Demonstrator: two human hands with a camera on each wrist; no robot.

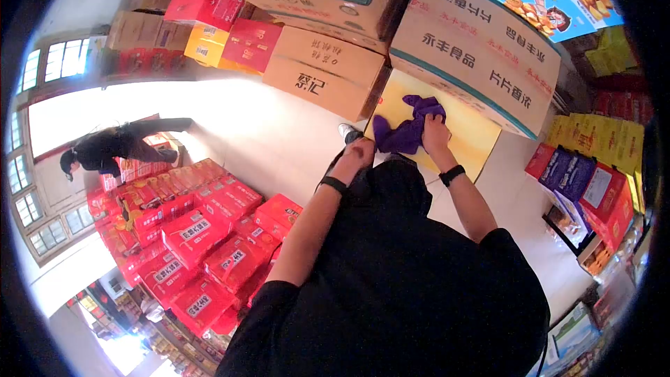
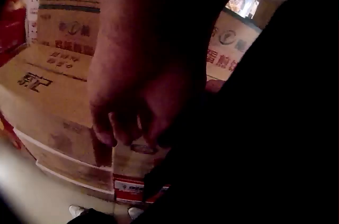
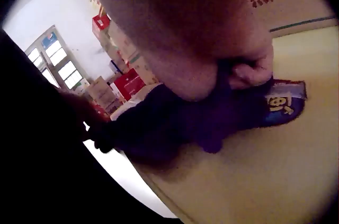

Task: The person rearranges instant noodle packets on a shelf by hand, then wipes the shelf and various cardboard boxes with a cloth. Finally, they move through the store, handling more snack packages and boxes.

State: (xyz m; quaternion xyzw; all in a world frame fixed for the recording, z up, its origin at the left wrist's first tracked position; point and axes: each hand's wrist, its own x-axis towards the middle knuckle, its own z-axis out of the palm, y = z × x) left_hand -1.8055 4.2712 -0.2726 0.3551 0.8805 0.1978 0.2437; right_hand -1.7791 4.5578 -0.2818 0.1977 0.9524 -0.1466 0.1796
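Note:
A crumpled purple cloth (image 1: 403, 137) lies over the yellow box top (image 1: 478, 136). My right hand (image 1: 436, 135) grips it, with fingers curled into the fabric. In the right wrist view, one end of the cloth (image 3: 212, 118) shows a band with yellow lettering, beside the right hand (image 3: 212, 60). My left hand (image 1: 361, 154) is in front of my black shirt, close to the left end of the cloth. In the left wrist view, the left hand (image 2: 143, 86) points down with bent fingers; its thumb is hidden, and I cannot tell whether it holds anything.
Large brown cartons (image 1: 474, 49) rise behind the yellow box, with another carton (image 1: 324, 70) to their left. Stacked red gift boxes (image 1: 202, 237) stand on the left. A person in black (image 1: 115, 146) bends over beyond them. More packaged goods (image 1: 593, 188) are at the right.

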